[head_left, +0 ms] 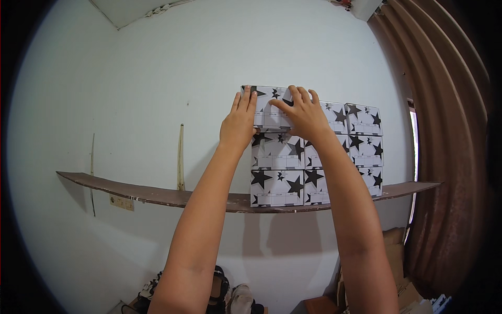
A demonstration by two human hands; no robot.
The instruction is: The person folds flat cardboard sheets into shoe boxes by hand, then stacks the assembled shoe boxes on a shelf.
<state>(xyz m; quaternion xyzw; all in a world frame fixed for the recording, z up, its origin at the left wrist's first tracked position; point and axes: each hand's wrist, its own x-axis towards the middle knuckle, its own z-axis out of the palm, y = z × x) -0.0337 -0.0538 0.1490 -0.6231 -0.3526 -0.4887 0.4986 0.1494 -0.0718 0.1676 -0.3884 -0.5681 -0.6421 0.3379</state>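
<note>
A white shoebox with black stars point(273, 116) is at the top left of a stack, between my two hands. My left hand point(238, 124) presses along its left edge, fingers pointing up and thumb near the bottom corner. Over its right side my right hand point(307, 112) is bent, thumb across the front and fingers at the top edge. The box sits slightly left of the matching shoebox point(277, 150) under it and looks nearer to me. More star-printed shoeboxes point(366, 150) form columns to the right, partly hidden by my right forearm.
The stack stands on a narrow brown wall shelf point(157, 195). A thin wooden strip point(181, 157) rises from the shelf at left. A wall socket point(121, 202) is below it. Brown curtains point(434, 131) hang at right. Shoes point(219, 285) and flattened cardboard point(395, 256) lie low down.
</note>
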